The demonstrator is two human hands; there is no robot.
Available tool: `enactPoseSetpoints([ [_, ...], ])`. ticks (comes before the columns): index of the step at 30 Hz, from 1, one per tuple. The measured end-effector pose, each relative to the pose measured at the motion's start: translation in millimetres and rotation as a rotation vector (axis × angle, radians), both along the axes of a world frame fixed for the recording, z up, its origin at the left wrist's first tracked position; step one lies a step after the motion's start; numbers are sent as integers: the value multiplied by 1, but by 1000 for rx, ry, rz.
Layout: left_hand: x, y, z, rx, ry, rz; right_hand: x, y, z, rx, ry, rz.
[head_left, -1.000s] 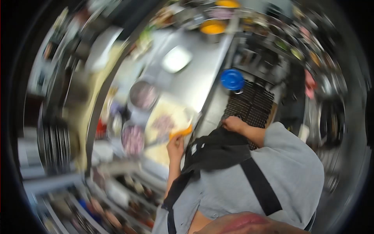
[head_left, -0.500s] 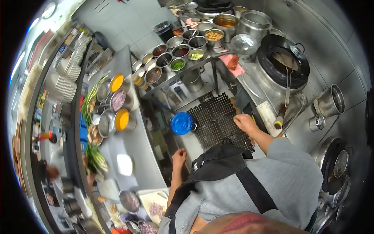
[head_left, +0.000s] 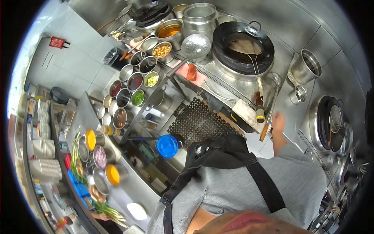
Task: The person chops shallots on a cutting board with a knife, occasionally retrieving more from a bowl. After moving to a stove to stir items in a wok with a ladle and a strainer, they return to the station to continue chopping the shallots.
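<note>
My right hand [head_left: 278,121], blurred by motion, is at the stove's front edge, just right of a long metal tool's wooden handle [head_left: 264,132]. Left of that handle lies a long-handled skimmer's dark grip [head_left: 259,107] with a yellow end; its wire shaft runs up into a large black wok [head_left: 218,46]. Pale liquid [head_left: 244,46] shows inside the wok. My left hand is out of view, hidden below my apron [head_left: 218,156] and body.
A perforated ladle [head_left: 196,46] rests beside the wok. Several pots of sauces and toppings, including chopped greens [head_left: 137,98], stand left of it. A blue-lidded bucket [head_left: 167,146] is on the floor by a black mat [head_left: 194,123]. Another person's hand [head_left: 102,216] is at lower left.
My view has turned right toward the stove. My right hand has gone from above the floor mat to beside the wooden handle. My left hand has left the view.
</note>
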State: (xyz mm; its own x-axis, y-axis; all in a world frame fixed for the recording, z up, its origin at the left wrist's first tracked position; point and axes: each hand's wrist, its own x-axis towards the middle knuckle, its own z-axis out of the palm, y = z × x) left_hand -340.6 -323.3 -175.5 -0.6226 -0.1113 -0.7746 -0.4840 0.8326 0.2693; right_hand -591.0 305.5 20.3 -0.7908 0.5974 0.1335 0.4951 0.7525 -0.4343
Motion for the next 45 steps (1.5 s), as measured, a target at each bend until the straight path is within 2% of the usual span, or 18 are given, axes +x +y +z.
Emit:
enactPoseSetpoints([
  [4, -94, -61, 1, -55, 63, -183, 74, -28, -76, -113, -343, -2],
  [8, -218, -114, 23, -148, 111, -339, 63, -52, -97, -136, -208, -329],
  [12, -311, -149, 45, -272, 194, -226, 40, -29, -52, -24, -220, -338],
  [14, -340, -143, 60, -274, 279, -267, 16, 11, -33, -575, -28, -410],
  [16, -366, -136, 48, -230, 356, -282, -17, 2, 42, -681, 31, -426],
  [19, -371, -113, 20, -100, 342, -181, -52, -6, 77, -709, 175, -446],
  [20, -377, -104, -3, -37, 185, -220, -70, -9, 86, -709, 182, -443],
  [22, -357, -80, -10, -61, 200, -196, -114, -22, 103, -686, 450, -264],
  [24, -337, -65, -22, -35, 179, -178, -179, -47, 133, -772, 583, -151],
  [26, -310, -63, -26, -1, 138, -148, -260, -58, 164, -677, 618, -42],
  [29, -295, -79, -17, -16, 83, -89, -389, -57, 201, -544, 624, 137],
  [30, -297, -87, -9, -35, 71, -66, -416, -80, 227, -670, 638, 153],
  [31, -302, -96, -2, -62, 62, -42, -454, -68, 222, -776, 583, 215],
  [35, -332, -121, 16, -138, 92, 55, -548, -114, 238, -748, 459, 307],
  [37, -346, -124, 21, -159, 124, 105, -605, -126, 238, -586, 415, 379],
  [40, -366, -117, 23, -173, 170, 145, -672, -146, 257, -476, 368, 329],
  [42, -376, -107, 18, -174, 208, 149, -721, -145, 258, -79, 346, 228],
  [45, -375, -95, 0, -223, 283, 61, -716, -143, 284, -206, 249, 144],
])
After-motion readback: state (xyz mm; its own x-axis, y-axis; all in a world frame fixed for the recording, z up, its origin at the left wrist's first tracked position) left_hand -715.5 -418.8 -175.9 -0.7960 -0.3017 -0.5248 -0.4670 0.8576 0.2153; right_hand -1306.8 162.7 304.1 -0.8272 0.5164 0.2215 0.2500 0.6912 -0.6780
